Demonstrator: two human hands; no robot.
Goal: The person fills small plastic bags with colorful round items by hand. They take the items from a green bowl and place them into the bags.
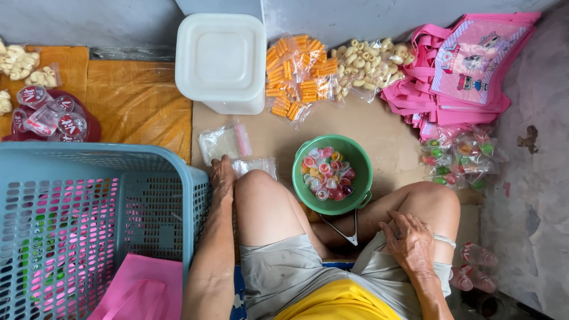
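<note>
My left hand [223, 176] flat on the floor, fingers open beside the blue plastic basket [89, 207], right hand [411, 242] loosely curled, empty, on my thigh, round green plastic bowl of jelly cups [361, 172] between them

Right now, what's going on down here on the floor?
A person sits on the floor among snack packets. The left hand reaches down beside the blue plastic laundry basket, touching small clear plastic bags on the brown cardboard sheet. The right hand rests on the right thigh, holding nothing. A round green plastic bowl of colourful jelly cups sits between the knees.
</note>
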